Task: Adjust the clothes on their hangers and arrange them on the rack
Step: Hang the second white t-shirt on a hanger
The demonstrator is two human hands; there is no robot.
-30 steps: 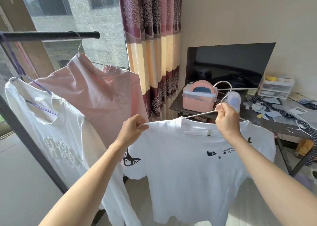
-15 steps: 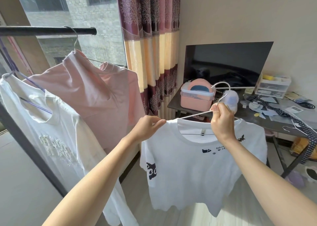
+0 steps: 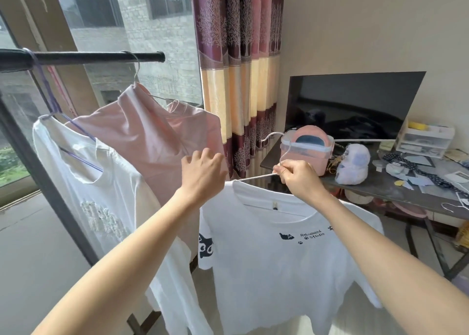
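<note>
Under the rack bar, a pink shirt and a plain white shirt already hang on their own hangers. Off the bar, the printed tee hangs in the air before the desk, on a white hanger. A second ago the left hand pinched the tee's shoulder; now it has let go and hovers with fingers loosely curled, holding nothing, just left of the collar and in front of the pink shirt. That suggests the straightening is done and hanging comes next. The right hand grips the hanger's neck, carrying the tee directly below it, hook pointing toward the bar.
</note>
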